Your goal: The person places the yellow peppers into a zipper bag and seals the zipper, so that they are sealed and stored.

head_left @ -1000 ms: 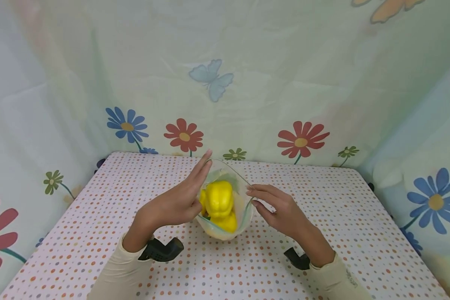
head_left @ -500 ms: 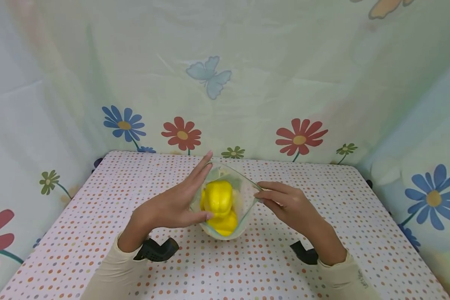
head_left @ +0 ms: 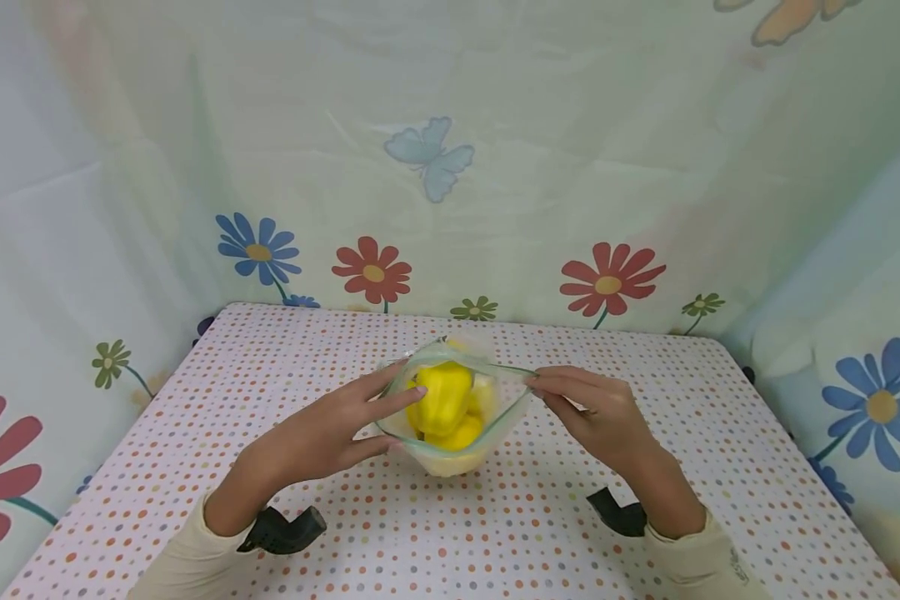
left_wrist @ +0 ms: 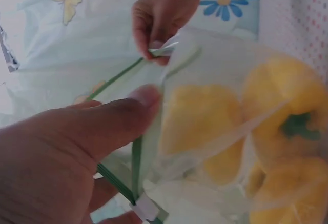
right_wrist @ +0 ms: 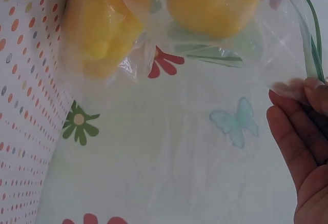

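Note:
A clear slider zip bag (head_left: 450,461) with a green-edged mouth stands on the table, its mouth spread wide. Several yellow bell peppers (head_left: 444,398) are inside; one with a green stem shows through the plastic in the left wrist view. My right hand (head_left: 596,408) pinches the right corner of the bag's rim between thumb and fingers. At the left side of the mouth is my left hand (head_left: 322,429), fingers fairly straight, one reaching over the rim above a pepper, the thumb lying at the green edge. A white slider (left_wrist: 146,208) sits on the zip below that thumb.
The table (head_left: 450,550) wears a white cover with coloured dots. A pale fabric backdrop (head_left: 525,167) with printed flowers and butterflies hangs behind it and along both sides. Black wrist mounts (head_left: 283,531) project from both wrists.
My left hand has come down from the far rim, its fingers turning across the mouth. My right hand has drawn its corner to the right, and the mouth has widened.

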Demonstrator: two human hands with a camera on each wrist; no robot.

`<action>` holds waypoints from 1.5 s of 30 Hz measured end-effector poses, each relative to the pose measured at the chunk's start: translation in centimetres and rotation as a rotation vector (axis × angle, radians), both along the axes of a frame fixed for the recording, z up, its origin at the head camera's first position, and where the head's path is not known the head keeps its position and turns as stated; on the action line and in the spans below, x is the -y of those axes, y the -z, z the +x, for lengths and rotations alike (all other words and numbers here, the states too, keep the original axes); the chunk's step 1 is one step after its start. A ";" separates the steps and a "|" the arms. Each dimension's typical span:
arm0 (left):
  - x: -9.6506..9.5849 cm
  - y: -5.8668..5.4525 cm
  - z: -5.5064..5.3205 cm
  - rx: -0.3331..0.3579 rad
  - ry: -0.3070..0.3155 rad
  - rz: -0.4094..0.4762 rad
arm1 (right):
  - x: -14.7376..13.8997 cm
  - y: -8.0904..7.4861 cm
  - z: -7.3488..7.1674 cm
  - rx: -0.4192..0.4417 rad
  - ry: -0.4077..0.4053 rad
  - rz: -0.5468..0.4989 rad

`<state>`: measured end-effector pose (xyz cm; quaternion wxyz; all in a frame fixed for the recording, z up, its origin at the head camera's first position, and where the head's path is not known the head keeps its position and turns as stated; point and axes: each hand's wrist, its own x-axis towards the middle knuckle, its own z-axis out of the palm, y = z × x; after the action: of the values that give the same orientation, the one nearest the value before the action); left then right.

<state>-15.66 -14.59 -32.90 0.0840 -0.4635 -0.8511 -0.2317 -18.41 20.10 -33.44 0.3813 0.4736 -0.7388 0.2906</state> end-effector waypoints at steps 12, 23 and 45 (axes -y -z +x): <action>-0.1 3.0 0.6 -0.006 -0.004 0.083 | -1.6 -0.2 0.1 0.060 0.047 -0.070; 0.9 2.8 -0.2 -0.164 0.133 0.154 | -2.6 -1.1 0.4 0.095 0.097 -0.080; 2.8 -4.3 -0.8 -0.123 0.023 0.582 | -4.1 -5.2 0.9 0.067 0.089 -0.146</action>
<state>-16.45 -17.38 -28.60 0.2623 -0.4426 -0.7371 -0.4381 -17.54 24.16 -28.24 0.4022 0.4015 -0.7484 0.3420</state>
